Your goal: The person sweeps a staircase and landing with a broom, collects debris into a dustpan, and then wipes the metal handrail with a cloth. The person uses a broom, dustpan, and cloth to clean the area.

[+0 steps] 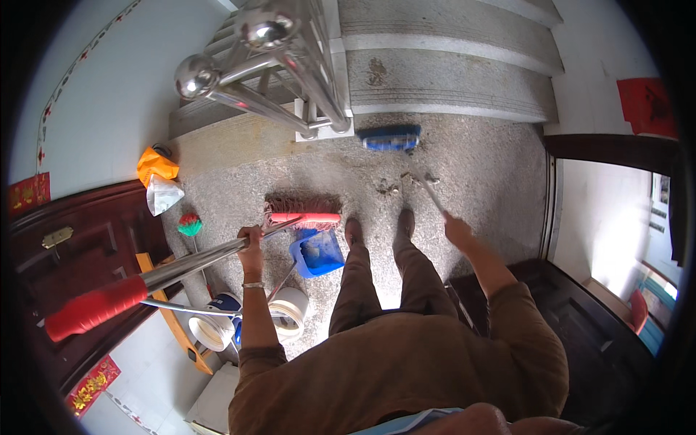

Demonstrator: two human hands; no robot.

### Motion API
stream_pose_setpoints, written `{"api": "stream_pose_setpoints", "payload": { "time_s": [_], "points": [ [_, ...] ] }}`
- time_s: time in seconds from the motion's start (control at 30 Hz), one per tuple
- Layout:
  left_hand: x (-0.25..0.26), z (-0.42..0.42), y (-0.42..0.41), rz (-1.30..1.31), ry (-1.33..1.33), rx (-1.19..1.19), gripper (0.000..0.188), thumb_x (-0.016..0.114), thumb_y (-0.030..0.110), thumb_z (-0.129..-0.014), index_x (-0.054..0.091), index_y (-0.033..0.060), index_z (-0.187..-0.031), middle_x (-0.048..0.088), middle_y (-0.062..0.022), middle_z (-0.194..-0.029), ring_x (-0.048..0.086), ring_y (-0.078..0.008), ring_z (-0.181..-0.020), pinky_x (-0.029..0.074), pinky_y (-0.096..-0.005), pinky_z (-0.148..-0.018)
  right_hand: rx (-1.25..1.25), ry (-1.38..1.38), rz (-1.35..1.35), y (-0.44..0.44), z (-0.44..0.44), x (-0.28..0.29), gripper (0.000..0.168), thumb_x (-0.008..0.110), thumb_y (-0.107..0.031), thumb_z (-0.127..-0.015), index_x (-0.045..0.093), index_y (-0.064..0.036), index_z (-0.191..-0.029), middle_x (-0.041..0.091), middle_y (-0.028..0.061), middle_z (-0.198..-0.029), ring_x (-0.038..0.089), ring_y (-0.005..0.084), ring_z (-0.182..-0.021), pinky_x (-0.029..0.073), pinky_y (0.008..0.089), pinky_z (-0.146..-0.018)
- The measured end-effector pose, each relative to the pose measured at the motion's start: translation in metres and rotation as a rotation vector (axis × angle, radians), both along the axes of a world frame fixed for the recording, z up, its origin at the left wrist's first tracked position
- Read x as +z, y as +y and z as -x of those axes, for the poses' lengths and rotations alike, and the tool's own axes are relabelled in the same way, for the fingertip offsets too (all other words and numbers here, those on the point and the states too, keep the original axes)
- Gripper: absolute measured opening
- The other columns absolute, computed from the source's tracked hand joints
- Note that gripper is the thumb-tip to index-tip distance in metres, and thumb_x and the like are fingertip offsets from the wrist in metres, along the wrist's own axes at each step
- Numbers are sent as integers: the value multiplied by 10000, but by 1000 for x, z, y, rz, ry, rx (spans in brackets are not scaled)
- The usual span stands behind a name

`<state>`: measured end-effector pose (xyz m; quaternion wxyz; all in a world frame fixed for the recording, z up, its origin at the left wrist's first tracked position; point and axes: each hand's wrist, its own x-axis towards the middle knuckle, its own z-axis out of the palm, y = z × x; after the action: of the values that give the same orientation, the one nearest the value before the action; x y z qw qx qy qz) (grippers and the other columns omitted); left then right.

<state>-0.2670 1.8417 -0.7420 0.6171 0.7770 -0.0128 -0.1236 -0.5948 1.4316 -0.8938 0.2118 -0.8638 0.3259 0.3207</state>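
My left hand (250, 246) is closed around the metal pole of a dust mop (307, 216). Its red grip (98, 310) points to the lower left, and its wide fringed head rests on the floor ahead of my left foot. With my right hand (458, 232) I grip the stick of a blue broom (390, 140), whose blurred bristles are at the foot of the stairs. Bits of debris (396, 188) lie on the speckled floor between the broom and my feet. A blue dustpan (319, 254) sits just behind the mop head.
Stone stairs (451, 76) rise ahead, beside a steel railing (261, 103) with ball ends. Several buckets (288, 312) stand at my left, near a red and green duster (190, 223). Orange and white bags (162, 182) lie by the left door (87, 261). An open doorway (603, 217) is at right.
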Motion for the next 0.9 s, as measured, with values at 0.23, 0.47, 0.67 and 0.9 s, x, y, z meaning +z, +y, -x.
{"api": "stream_pose_setpoints", "payload": {
  "time_s": [0.23, 0.47, 0.67, 0.9],
  "points": [
    [67, -16, -46, 41, -87, -103, 188, 529, 79, -810, 412, 64, -663, 425, -21, -581, 405, -104, -562, 357, -250, -561, -245, 109, -145, -3, 78, 131, 410, 396, -236, -817, 396, -156, -1220, 545, 208, -1014, 512, 387, -944, 409, 477, -787],
    [163, -16, -122, -24, -284, 10, 210, 458, 33, -824, 376, 57, -632, 390, -22, -535, 367, -99, -497, 340, -242, -495, -381, -140, -17, -80, 58, 33, 401, 409, -186, -822, 407, -144, -1221, 561, 215, -979, 539, 392, -885, 430, 460, -762],
    [146, -51, -90, -86, -390, 376, 297, 491, 116, -853, 382, 55, -583, 397, -27, -508, 426, -115, -487, 395, -268, -515, -326, 52, -55, -1, 95, -2, 434, 431, -214, -805, 387, -181, -1235, 572, 235, -867, 559, 397, -809, 444, 489, -705],
    [43, -141, -88, -215, -461, 102, 166, 586, 123, -781, 647, -6, -866, 586, -41, -626, 500, -90, -533, 415, -220, -508, -408, 79, -151, 57, 118, 96, 403, 423, -187, -792, 432, -130, -1191, 558, 250, -932, 527, 419, -869, 426, 470, -758]
  ]
}}
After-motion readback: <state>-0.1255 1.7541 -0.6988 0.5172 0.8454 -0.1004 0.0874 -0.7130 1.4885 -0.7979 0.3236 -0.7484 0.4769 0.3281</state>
